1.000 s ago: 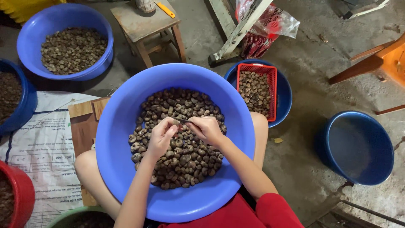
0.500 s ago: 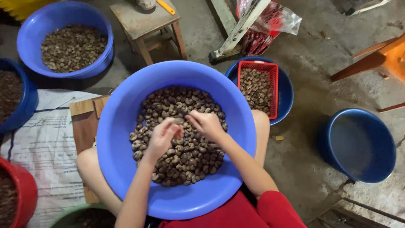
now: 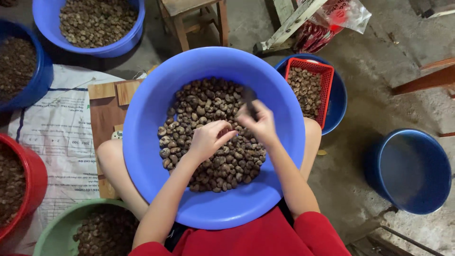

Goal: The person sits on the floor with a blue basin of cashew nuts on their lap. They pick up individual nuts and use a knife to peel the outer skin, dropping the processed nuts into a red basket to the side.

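A wide blue basin [image 3: 151, 156] rests on my lap, holding a heap of brown shelled nuts [image 3: 208, 109]. My left hand [image 3: 206, 141] lies on the heap near its middle, fingers curled around a nut. My right hand [image 3: 258, 123] hovers just right of it, blurred by motion. It grips a small dark tool [image 3: 248, 96] whose tip points away from me. The two hands are a little apart.
More basins of nuts surround me: blue ones [image 3: 95, 45] at the top left and far left [image 3: 28, 90], a red one [image 3: 35, 180] and a green one [image 3: 54, 232] at the lower left. A red basket [image 3: 327, 80] sits in a blue basin; an empty blue bucket [image 3: 407, 170] stands right. A wooden stool [image 3: 182, 23] is ahead.
The hands were pinched together over one nut; now they have drawn apart, the right hand lifting up and right with the tool. The view has shifted slightly.
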